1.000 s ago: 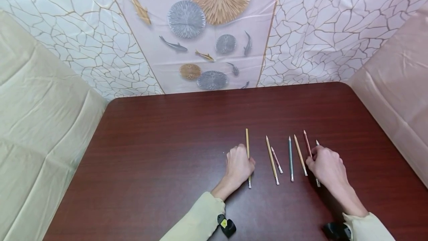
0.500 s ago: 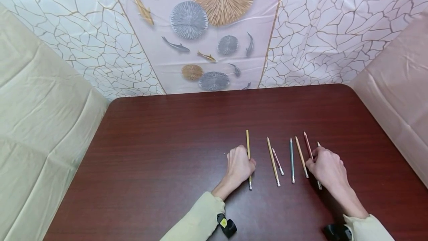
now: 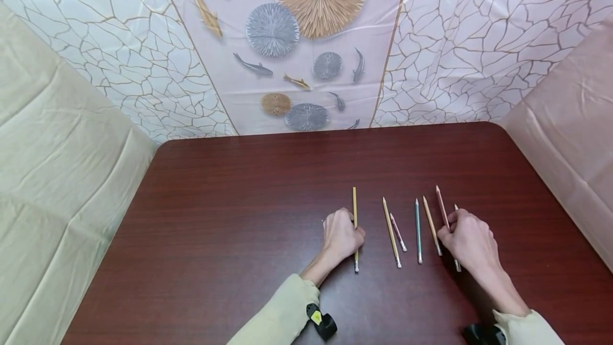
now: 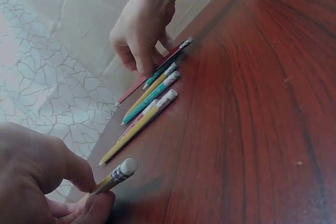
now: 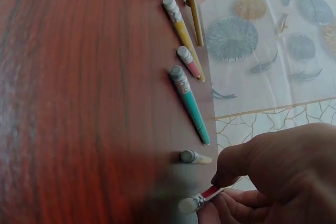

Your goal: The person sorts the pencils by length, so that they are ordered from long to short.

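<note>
In the head view, I see the left hand (image 3: 342, 233) pinching a yellow pencil (image 3: 355, 206) over the worktop (image 3: 239, 228), and the right hand (image 3: 471, 238) gripping a red pencil (image 3: 441, 204); a teal pencil (image 3: 419, 230) lies between. At the left wrist, the yellow pencil's white eraser (image 4: 128, 166) pokes out; lettering is too blurred to read. At the right wrist, the red pencil's pale eraser (image 5: 187, 205) juts from the curled grip.

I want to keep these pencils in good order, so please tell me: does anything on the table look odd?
The short red pencil stands out: it is clearly shorter than the yellow pencil close beside it. Nothing looks spilled or broken.
</note>
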Demonstrator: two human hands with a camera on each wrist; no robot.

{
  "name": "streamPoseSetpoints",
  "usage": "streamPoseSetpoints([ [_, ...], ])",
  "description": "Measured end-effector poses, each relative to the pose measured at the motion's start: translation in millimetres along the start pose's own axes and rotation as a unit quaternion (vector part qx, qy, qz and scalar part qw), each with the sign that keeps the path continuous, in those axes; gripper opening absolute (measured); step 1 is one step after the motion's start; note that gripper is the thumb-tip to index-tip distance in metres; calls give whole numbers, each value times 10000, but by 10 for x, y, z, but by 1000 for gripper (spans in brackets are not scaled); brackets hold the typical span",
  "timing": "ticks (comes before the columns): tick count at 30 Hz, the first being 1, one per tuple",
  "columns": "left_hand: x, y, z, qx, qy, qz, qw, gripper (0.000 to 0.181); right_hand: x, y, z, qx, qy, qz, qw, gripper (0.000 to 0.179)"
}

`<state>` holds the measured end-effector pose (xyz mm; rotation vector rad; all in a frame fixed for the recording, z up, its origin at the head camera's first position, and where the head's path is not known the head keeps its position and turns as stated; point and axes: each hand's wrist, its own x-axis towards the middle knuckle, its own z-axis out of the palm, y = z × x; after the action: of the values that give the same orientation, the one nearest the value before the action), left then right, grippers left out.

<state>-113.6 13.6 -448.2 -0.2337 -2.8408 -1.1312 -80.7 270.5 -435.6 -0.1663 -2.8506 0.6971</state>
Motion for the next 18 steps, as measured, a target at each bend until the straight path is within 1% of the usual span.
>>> streamPoseSetpoints([
  [2,-10,-2,-9,12,28,-13,10000,7,-6,-8,-8,28,38,-4,10000,18],
  [6,-19,-15,-40,-12,93,-70,9999,18,-13,-39,-30,79,51,0,10000,17],
  [13,-22,-40,-131,-62,140,-182,9997,19,-24,-145,-64,253,79,-58,9996,17],
  [18,-50,-91,-220,-191,113,-267,9994,19,-38,-224,-80,482,24,-268,9985,20],
])
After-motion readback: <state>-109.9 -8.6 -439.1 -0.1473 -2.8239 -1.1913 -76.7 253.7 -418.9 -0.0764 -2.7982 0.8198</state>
